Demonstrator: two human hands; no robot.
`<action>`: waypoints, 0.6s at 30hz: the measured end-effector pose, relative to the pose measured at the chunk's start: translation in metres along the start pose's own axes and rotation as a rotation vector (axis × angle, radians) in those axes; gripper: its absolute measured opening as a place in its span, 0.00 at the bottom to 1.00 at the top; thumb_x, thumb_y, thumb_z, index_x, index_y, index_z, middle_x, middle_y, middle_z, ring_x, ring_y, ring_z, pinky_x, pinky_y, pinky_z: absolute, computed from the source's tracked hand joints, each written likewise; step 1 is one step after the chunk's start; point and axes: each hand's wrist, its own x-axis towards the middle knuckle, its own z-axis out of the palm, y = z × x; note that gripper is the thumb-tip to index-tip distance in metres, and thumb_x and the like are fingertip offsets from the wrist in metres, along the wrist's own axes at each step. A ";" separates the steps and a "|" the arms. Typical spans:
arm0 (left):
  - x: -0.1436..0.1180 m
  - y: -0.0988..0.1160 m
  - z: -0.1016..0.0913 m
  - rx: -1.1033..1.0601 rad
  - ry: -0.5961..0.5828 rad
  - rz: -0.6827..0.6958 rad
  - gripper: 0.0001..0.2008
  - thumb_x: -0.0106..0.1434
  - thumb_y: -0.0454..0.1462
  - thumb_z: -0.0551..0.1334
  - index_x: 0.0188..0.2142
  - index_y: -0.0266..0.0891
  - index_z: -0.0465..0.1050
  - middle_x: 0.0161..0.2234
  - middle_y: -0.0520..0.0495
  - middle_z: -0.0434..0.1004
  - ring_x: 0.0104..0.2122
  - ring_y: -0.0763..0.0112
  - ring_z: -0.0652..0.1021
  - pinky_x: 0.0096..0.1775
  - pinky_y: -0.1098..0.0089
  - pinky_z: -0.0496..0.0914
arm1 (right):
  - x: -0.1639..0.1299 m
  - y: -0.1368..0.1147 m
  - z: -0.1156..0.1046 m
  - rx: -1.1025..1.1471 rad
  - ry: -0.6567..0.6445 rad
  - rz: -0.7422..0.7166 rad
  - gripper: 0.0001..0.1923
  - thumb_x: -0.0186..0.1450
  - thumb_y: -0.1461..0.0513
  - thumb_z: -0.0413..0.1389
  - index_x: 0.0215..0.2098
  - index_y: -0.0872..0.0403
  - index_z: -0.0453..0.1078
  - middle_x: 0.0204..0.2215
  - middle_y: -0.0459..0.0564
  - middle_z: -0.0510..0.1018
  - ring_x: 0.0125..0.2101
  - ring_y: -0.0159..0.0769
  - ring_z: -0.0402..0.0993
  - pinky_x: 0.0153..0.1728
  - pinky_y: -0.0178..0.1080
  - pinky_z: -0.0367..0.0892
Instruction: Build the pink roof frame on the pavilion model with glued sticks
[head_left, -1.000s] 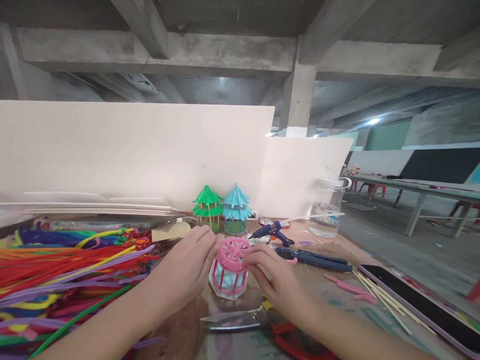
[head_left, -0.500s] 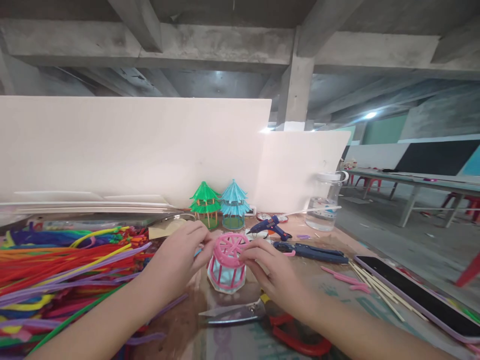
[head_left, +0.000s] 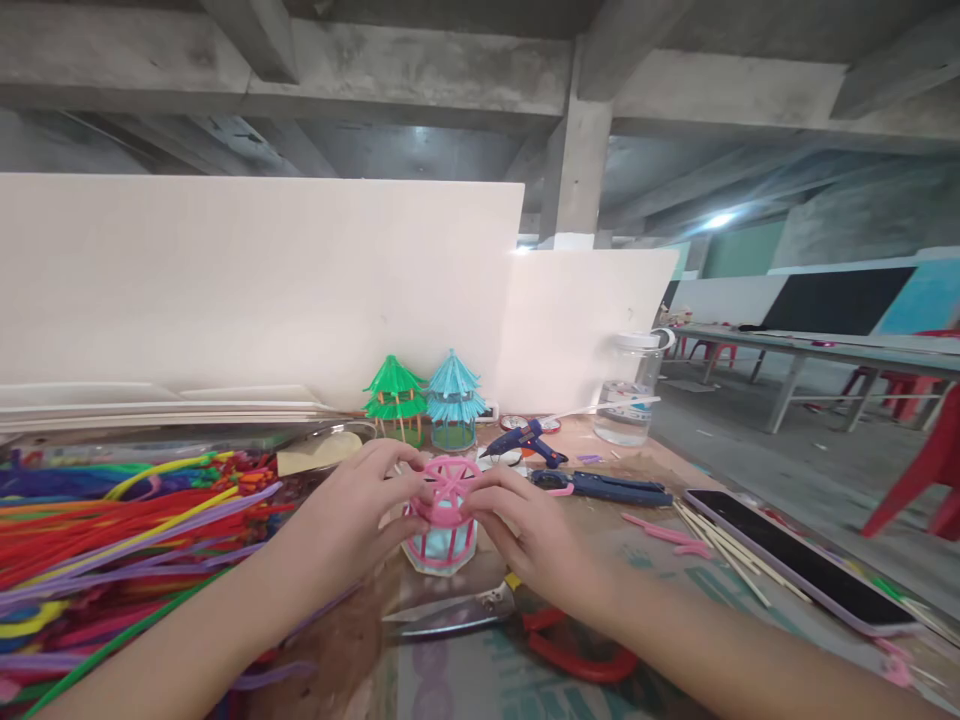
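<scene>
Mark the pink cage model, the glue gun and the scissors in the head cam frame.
pink cage model (head_left: pixel 444 510), head view, on the pink rim below its spoked top.
glue gun (head_left: pixel 525 440), head view, on the blue body.
scissors (head_left: pixel 442 613), head view, on the metal blades.

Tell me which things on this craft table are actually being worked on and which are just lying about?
In hand:
pink cage model, gripped by the left hand and right hand.

Lying about:
scissors, glue gun, blue pliers, wooden sticks, phone, pipe cleaners, green model, blue model, clear jar.
</scene>
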 end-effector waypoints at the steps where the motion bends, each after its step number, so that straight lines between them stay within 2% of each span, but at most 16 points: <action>1: -0.001 0.000 0.001 0.010 0.004 0.007 0.04 0.67 0.34 0.61 0.39 0.45 0.74 0.46 0.47 0.71 0.45 0.63 0.73 0.46 0.62 0.70 | 0.000 0.000 -0.001 -0.004 -0.004 -0.005 0.11 0.71 0.70 0.48 0.41 0.53 0.71 0.37 0.52 0.76 0.38 0.36 0.73 0.37 0.36 0.71; 9: 0.002 0.003 -0.001 -0.011 -0.002 0.069 0.06 0.68 0.33 0.60 0.38 0.45 0.75 0.45 0.47 0.72 0.45 0.64 0.74 0.47 0.64 0.70 | 0.002 -0.003 -0.004 -0.032 -0.036 -0.034 0.11 0.71 0.70 0.48 0.41 0.54 0.72 0.38 0.54 0.77 0.39 0.36 0.74 0.37 0.36 0.71; 15: 0.001 -0.002 -0.005 -0.002 -0.007 -0.043 0.04 0.64 0.38 0.65 0.39 0.43 0.75 0.45 0.46 0.73 0.46 0.62 0.75 0.47 0.62 0.73 | 0.003 -0.006 -0.007 -0.053 -0.083 0.001 0.12 0.71 0.69 0.47 0.42 0.53 0.71 0.38 0.53 0.77 0.40 0.36 0.74 0.40 0.37 0.72; 18: 0.001 -0.001 -0.005 -0.019 -0.048 -0.073 0.04 0.66 0.39 0.63 0.39 0.44 0.76 0.48 0.44 0.73 0.49 0.60 0.75 0.49 0.59 0.73 | 0.002 -0.008 -0.007 -0.068 -0.074 -0.009 0.12 0.71 0.69 0.47 0.43 0.54 0.71 0.39 0.54 0.77 0.41 0.36 0.75 0.40 0.38 0.72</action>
